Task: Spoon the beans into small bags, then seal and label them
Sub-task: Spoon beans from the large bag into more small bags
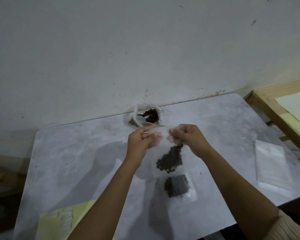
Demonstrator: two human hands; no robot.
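small bag [160, 134] hangs upright over the middle of the table [76, 153], beans [170, 161] sunk to its bottom, leaving the mouth free. left hand [140, 141] and right hand [189, 137] each pinch the top strip, fingers clamped on it, probably pressing the seal. filled bag [177, 187] lies toward the front edge, supply bag [149, 115] at the back edge, label sheet [59, 220] at the front-left corner.

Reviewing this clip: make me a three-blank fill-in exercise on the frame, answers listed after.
The left hand and right hand both pinch the top of a small clear bag holding dark ____.
The large open bag sits on the table against the ____.
The label sheet near the left forearm is ____.
Answers: beans; wall; yellow.
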